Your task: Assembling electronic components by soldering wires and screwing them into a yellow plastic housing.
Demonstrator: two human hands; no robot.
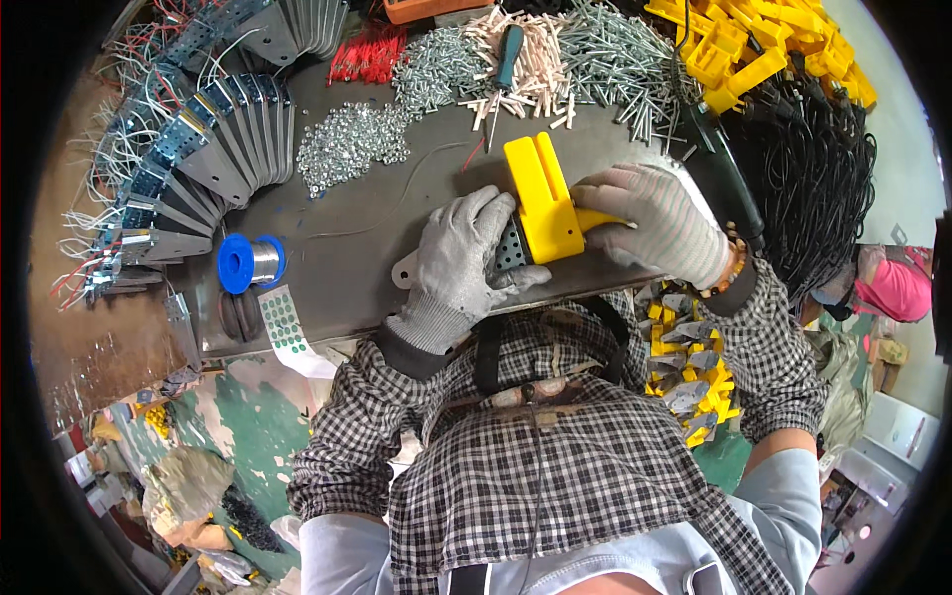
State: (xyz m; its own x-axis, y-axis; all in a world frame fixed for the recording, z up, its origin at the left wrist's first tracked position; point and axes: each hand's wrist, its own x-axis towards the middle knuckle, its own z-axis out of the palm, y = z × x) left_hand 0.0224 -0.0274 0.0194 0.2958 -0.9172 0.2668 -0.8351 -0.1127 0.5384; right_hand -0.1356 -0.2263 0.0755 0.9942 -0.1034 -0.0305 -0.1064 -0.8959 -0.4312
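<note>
A yellow plastic housing (543,198) with a long slot lies near the front edge of the dark worktop. My left hand (458,256), in a grey glove, is closed around a grey metal plate (405,270) whose rounded end sticks out at the left. A dark perforated part (512,248) shows between that hand and the housing. At the housing's right side, my right hand (650,220), in a striped pale glove, has its fingers closed on a yellow tab (598,219). The tab's far end is hidden under the fingers.
Screws (615,69), nuts (352,144) and a green-handled screwdriver (510,58) lie at the back. Wired metal plates (238,139) stand left, near a blue solder spool (238,264). Black cables (813,159) and yellow housings (734,55) crowd the right.
</note>
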